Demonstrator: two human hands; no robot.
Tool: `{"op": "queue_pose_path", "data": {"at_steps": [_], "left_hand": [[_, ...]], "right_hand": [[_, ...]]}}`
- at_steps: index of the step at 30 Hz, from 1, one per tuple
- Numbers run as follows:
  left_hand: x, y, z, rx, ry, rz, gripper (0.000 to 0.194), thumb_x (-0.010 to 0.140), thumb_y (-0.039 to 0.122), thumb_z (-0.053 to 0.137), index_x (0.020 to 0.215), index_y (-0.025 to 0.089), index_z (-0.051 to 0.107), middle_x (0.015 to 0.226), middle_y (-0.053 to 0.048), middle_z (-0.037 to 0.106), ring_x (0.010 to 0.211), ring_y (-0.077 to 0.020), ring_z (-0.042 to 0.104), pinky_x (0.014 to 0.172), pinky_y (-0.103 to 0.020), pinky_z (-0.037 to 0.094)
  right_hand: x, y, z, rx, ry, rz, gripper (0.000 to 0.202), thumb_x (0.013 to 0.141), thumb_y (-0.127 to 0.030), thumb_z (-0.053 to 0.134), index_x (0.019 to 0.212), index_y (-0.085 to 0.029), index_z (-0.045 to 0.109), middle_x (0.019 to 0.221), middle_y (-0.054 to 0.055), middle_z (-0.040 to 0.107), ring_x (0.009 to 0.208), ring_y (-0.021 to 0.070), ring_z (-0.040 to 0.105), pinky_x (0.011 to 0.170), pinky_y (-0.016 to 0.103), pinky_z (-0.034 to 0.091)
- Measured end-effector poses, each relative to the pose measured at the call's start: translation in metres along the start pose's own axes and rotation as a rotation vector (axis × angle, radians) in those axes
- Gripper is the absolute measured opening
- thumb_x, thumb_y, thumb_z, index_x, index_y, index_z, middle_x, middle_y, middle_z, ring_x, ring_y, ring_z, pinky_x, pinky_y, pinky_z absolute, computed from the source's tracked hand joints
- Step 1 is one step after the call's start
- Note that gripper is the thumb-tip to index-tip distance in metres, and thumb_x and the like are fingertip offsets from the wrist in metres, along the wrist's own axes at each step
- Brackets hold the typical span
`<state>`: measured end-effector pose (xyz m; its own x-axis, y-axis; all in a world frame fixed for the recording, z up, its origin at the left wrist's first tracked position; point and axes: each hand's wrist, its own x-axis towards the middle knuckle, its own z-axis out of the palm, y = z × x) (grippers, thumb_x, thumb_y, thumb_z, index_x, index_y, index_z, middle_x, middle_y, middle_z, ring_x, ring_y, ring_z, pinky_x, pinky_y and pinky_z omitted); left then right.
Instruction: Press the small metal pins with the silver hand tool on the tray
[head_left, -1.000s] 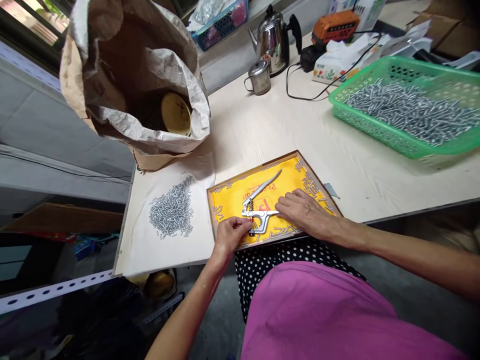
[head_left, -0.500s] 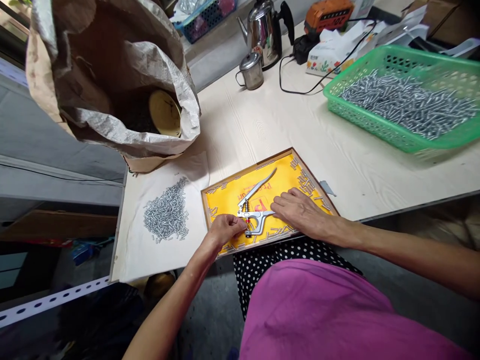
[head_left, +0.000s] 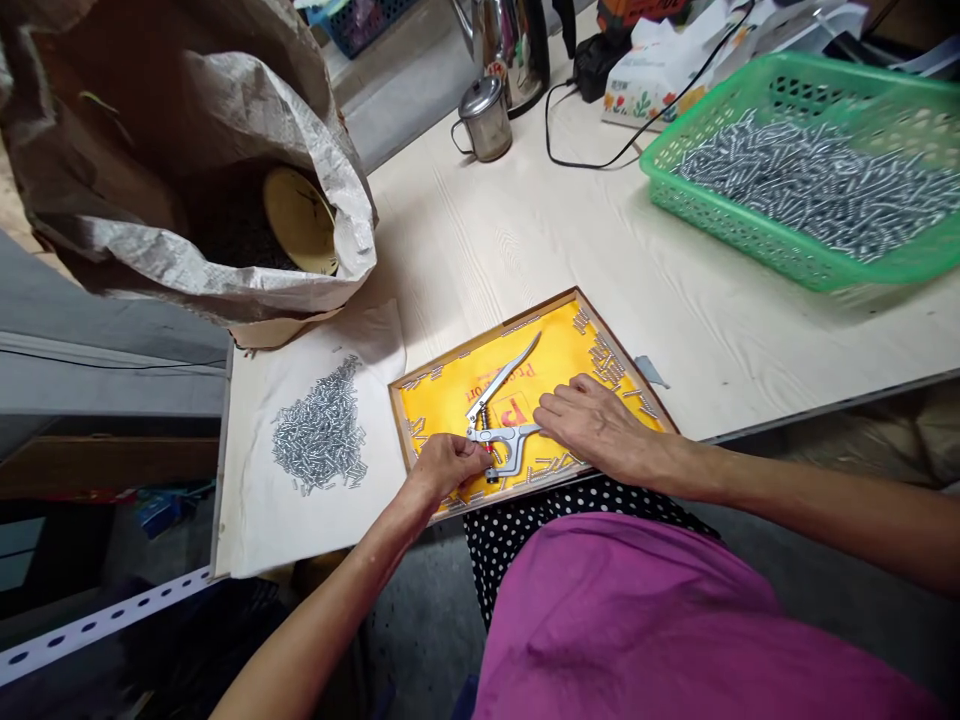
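Silver snap-fastener pliers [head_left: 511, 437], with a dark spring and a small red part, are over a shallow yellow-lined tray [head_left: 397, 400]. My right hand [head_left: 592, 420] is closed round one handle of the pliers; the other handle stands raised and spread away. At the jaws, my left hand [head_left: 454, 465] has its thumb and fingers pinched together beside the red part. Whatever is between those fingertips is too small or hidden to make out. Several small metal springs [head_left: 606, 360] lie along the tray's edges, around the pliers.
Left of the tray, a heap of small metal pieces [head_left: 319, 425] lies on white cloth. Behind it stands a large open sack [head_left: 277, 290] with a yellow bowl [head_left: 296, 220] inside. A green basket [head_left: 750, 255] of metal pieces, a metal cup [head_left: 485, 120] and a kettle [head_left: 517, 50] stand farther back.
The whole view has shifted slightly, so the sack and basket sit a little higher. Both hands and the pliers keep nearly the same pose over the tray.
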<state>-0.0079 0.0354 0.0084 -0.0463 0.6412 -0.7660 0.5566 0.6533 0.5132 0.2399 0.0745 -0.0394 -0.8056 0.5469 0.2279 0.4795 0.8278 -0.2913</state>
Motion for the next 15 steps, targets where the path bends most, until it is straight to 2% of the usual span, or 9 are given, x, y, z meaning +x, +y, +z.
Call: {"op": "queue_pose_path", "data": {"at_steps": [8, 10, 12, 15], "left_hand": [[-0.006, -0.004, 0.01, -0.095, 0.04, -0.052, 0.045, 0.054, 0.06, 0.075, 0.058, 0.017, 0.062, 0.045, 0.004, 0.046, 0.045, -0.0081, 0.034, 0.047, -0.024, 0.024], [-0.008, -0.005, 0.011, -0.106, 0.049, -0.056, 0.049, 0.053, 0.063, 0.076, 0.056, 0.018, 0.059, 0.045, 0.004, 0.044, 0.045, -0.0079, 0.033, 0.047, -0.024, 0.023], [-0.009, -0.007, 0.012, -0.122, 0.058, -0.058, 0.052, 0.052, 0.066, 0.076, 0.057, 0.017, 0.059, 0.047, 0.004, 0.045, 0.046, -0.008, 0.035, 0.047, -0.024, 0.024], [-0.01, -0.01, 0.013, -0.149, 0.078, -0.057, 0.055, 0.051, 0.067, 0.078, 0.062, 0.016, 0.063, 0.049, 0.005, 0.046, 0.046, -0.0085, 0.037, 0.047, -0.024, 0.024]], "right_hand": [[-0.003, 0.0, 0.003, 0.014, -0.016, 0.005, 0.019, 0.096, -0.01, 0.044, 0.101, -0.019, 0.06, 0.088, 0.006, 0.063, 0.08, 0.0221, 0.047, 0.077, 0.038, 0.026], [-0.004, 0.002, 0.002, 0.019, -0.027, 0.02, 0.016, 0.098, -0.015, 0.046, 0.104, -0.019, 0.06, 0.091, 0.006, 0.064, 0.082, 0.0224, 0.049, 0.078, 0.038, 0.028], [-0.003, 0.008, -0.002, 0.033, -0.027, 0.031, 0.016, 0.099, -0.028, 0.052, 0.11, -0.019, 0.06, 0.104, 0.009, 0.066, 0.092, 0.0248, 0.052, 0.082, 0.039, 0.032], [0.005, 0.021, -0.011, 0.012, 0.006, 0.04, 0.052, 0.091, -0.051, 0.063, 0.13, -0.018, 0.053, 0.14, 0.019, 0.053, 0.12, 0.034, 0.048, 0.094, 0.046, 0.036]]}}
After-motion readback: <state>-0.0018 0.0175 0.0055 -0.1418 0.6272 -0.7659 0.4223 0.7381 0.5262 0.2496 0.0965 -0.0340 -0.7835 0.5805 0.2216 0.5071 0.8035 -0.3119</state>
